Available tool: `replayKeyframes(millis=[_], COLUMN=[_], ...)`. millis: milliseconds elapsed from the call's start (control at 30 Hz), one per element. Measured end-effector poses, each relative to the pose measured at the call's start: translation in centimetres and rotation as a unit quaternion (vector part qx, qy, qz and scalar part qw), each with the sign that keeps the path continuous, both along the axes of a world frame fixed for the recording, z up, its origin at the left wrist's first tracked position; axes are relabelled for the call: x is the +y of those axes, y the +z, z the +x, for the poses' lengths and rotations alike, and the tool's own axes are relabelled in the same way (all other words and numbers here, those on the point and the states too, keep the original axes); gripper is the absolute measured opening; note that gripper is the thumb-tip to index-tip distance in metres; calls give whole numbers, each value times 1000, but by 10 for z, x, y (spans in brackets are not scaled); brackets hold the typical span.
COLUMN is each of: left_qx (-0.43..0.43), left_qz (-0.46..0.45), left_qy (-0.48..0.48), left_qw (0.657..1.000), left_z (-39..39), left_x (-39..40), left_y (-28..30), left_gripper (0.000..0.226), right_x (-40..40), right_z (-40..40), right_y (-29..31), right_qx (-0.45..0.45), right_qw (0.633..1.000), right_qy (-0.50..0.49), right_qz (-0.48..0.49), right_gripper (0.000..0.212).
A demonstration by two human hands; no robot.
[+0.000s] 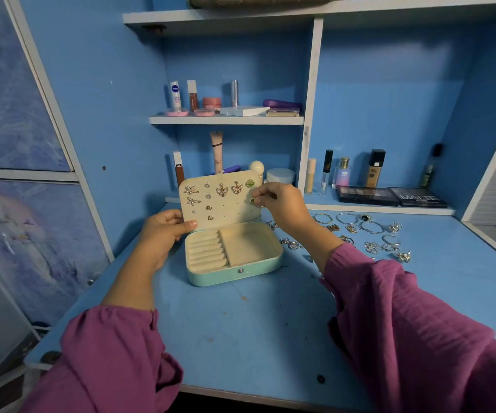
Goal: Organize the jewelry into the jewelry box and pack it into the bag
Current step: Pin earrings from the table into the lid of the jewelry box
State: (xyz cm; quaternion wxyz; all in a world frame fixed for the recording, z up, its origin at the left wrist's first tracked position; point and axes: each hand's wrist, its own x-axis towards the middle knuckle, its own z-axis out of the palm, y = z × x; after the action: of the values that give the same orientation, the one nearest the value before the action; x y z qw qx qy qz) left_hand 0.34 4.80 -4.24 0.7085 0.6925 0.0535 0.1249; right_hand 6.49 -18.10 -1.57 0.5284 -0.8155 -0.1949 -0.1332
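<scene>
A mint-green jewelry box (234,275) lies open on the blue desk, its cream lid (228,210) standing upright. Several earrings are pinned on the lid: starfish, butterflies, small studs and one green earring (250,183) at the top right. My left hand (163,234) grips the lid's lower left corner. My right hand (279,204) pinches a small green earring (252,200) against the lid's right side. Ring rolls and an empty compartment (248,244) fill the box's base. No bag is in view.
Loose jewelry (369,234), rings, bangles and earrings, lies spread on the desk to the right of the box. Cosmetics stand on the shelves behind, with two dark palettes (389,196) at the back right. Bare desk surface (255,329) lies in front of the box.
</scene>
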Motion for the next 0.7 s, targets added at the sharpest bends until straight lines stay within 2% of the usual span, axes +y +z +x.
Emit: replayKeyframes(millis=[567, 700], left_qx=[3, 0], left_qz=[-2, 5], left_qy=[3, 2], left_qw=[1000, 1000], left_z=[0, 0], left_x=[1, 0], left_y=[-1, -1], left_gripper=[18, 18], right_x=[4, 5], right_z=[-3, -5], right_y=[4, 3], right_qx=[-27, -12], right_qw=[1000, 999], right_qy=[-6, -6], right_qz=[9, 40], right_gripper=[13, 10])
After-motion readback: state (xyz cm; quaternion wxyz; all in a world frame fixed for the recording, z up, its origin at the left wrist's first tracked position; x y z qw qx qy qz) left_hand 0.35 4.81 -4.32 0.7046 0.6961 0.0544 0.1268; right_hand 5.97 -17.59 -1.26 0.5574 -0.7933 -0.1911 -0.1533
